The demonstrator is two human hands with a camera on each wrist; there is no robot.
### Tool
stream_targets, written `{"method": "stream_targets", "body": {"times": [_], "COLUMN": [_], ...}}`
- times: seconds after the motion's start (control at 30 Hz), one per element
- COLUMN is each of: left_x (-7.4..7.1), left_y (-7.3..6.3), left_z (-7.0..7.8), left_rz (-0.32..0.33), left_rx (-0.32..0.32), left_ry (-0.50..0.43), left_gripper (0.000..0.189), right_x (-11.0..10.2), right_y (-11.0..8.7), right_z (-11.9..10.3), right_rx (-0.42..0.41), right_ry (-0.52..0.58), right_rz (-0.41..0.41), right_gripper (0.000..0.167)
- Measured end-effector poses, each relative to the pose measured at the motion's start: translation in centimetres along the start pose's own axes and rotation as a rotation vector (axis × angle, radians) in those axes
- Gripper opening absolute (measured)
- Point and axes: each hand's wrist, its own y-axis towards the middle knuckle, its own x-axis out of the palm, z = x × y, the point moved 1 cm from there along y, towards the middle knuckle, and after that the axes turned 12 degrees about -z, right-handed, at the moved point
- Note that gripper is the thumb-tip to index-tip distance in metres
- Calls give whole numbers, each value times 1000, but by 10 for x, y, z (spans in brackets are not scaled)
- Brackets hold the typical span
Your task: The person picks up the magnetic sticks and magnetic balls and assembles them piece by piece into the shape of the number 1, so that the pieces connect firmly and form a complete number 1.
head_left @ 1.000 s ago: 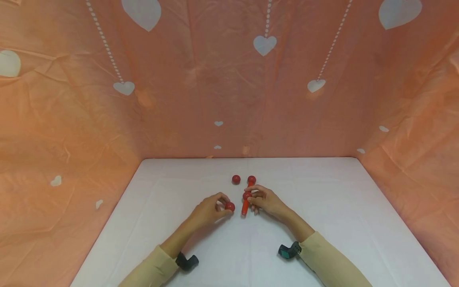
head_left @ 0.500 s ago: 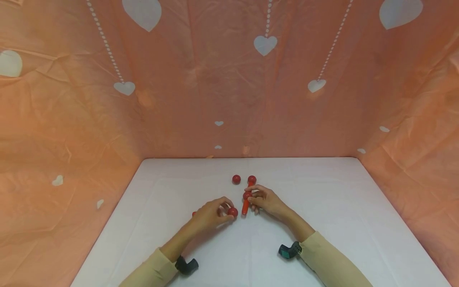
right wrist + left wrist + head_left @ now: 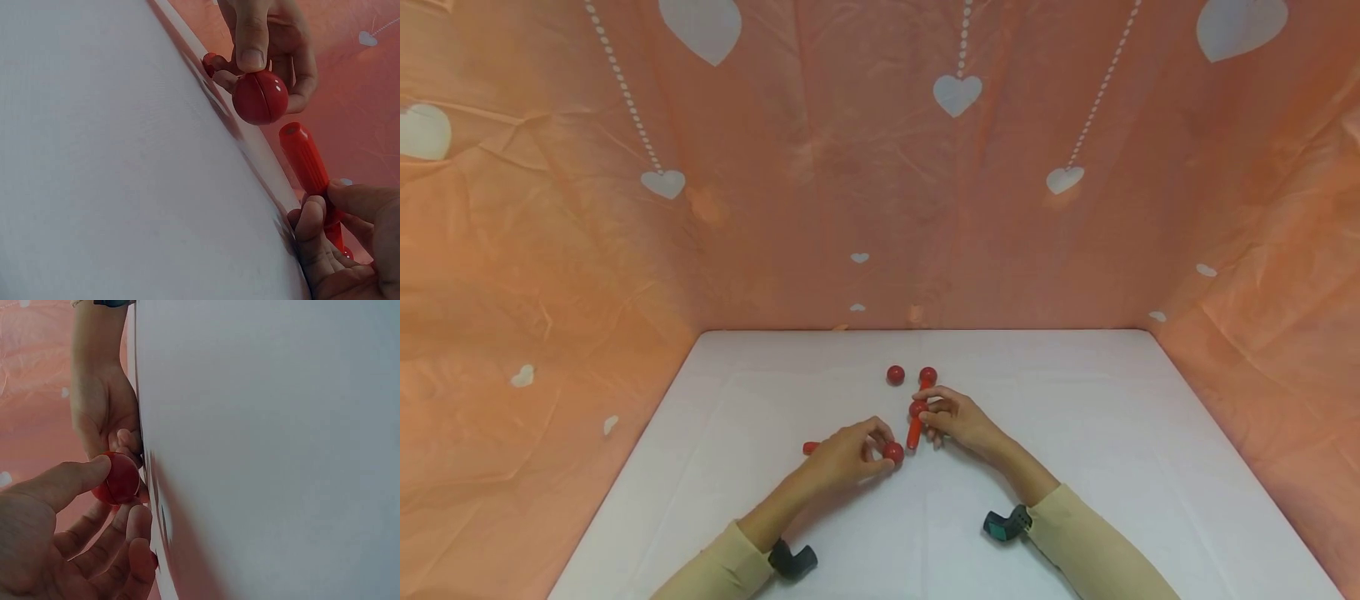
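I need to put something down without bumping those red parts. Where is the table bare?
Bare table stretches right of the right hand, left of the left hand and red stub, and between the wrist cameras. Crowded: the middle, where the hands hold a red ball and a red rod-and-ball piece, with a loose ball beyond.

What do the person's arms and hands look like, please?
The left sleeve and right sleeve are plain beige, stopping short of the hands. Worn near the left sleeve's end is a small, bent black device; its right-hand counterpart matches, with a greenish patch. The left hand and right hand are gloveless.
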Motion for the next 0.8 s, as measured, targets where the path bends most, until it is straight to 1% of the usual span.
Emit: {"method": "stream_targets", "body": {"times": [0.27,0.5,0.8], "left_x": [2,4,5], "left_y": [1,2,5], "left_z": [4,6,8], "left_rz": [-20,-34,-37], "left_rx": [11,37,52], "left_ry": [-4,-33,-31], "left_gripper": [31,33,34], "right_x": [0,1,2], "right_y": [-1,-1,-2], "right_z": [0,-1,-6], "right_rx": [-18,-23,-23], "right_ry": [-6,-20,-11], "right_rz": [-3,0,5], "right_gripper": [44,42,41]}}
